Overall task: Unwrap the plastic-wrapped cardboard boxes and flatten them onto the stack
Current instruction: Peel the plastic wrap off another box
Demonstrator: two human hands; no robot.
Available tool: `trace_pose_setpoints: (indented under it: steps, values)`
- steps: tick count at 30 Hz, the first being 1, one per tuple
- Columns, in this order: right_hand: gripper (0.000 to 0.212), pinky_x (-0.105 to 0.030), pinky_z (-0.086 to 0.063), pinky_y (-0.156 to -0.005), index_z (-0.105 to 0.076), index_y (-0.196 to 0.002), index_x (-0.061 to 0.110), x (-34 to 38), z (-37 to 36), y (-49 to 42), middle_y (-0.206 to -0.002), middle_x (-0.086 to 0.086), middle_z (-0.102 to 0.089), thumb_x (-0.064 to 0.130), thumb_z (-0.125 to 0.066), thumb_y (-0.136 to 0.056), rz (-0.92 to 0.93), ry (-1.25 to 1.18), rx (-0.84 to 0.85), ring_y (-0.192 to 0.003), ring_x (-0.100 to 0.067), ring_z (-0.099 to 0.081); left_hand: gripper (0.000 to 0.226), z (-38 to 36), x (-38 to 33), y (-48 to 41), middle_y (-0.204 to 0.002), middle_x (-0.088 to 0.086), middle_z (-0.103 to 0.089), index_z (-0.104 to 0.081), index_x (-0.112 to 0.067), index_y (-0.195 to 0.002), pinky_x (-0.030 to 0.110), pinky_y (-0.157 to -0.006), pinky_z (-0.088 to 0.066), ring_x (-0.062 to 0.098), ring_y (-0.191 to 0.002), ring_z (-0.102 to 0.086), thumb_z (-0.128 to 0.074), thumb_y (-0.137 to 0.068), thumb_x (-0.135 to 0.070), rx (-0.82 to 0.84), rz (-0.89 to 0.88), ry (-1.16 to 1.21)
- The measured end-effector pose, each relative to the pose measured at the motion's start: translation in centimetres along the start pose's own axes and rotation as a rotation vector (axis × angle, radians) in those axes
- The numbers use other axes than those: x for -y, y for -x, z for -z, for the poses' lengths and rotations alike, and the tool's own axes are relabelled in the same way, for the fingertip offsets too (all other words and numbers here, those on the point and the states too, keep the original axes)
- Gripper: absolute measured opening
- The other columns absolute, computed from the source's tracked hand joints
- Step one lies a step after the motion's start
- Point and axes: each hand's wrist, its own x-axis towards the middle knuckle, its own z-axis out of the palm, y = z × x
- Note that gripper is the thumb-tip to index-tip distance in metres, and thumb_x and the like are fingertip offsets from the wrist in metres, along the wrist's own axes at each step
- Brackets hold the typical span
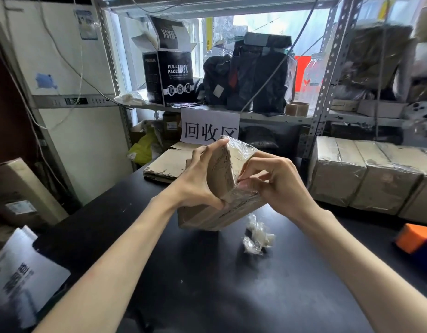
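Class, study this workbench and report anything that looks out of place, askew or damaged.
A crumpled wad of clear plastic lies loose on the black table, litter beside the wrapped box, which is held tilted. On the shelf, the mask box stands with its lid flapped open.

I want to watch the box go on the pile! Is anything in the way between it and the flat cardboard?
Nothing visible is. The left hand and right hand hold the wrapped box just in front of the stack of flattened cardboard. The crumpled plastic lies nearer the person, off that path.
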Motion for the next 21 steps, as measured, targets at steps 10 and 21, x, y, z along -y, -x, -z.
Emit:
trace_pose_setpoints:
  steps: [10, 21]
  values:
    - [0.027, -0.044, -0.046, -0.077, -0.052, -0.083, 0.030, 0.8, -1.5, 0.7, -0.100, 0.013, -0.049, 0.007, -0.064, -0.086, 0.104, 0.181, 0.069, -0.097, -0.017, -0.040, 0.133, 0.1, 0.4, 0.7, -0.145, -0.012, -0.020, -0.012, -0.062, -0.147, 0.034, -0.104, -0.031, 0.020, -0.133, -0.027, -0.091, -0.051, -0.014, 0.000, -0.034, -0.002]
    - [0.009, -0.038, -0.052, -0.076, -0.053, -0.099, 0.010, 1.5, 0.5, 1.3, -0.094, -0.001, -0.066, 0.012, -0.061, -0.095, -0.017, 0.022, -0.041, -0.083, -0.019, -0.063, 0.138, 1.1, 4.9, 2.5, -0.157, -0.005, -0.027, -0.008, -0.056, -0.149, 0.064, -0.115, -0.029, 0.034, -0.145, -0.029, -0.093, -0.041, -0.041, -0.100, 0.103, 0.190]
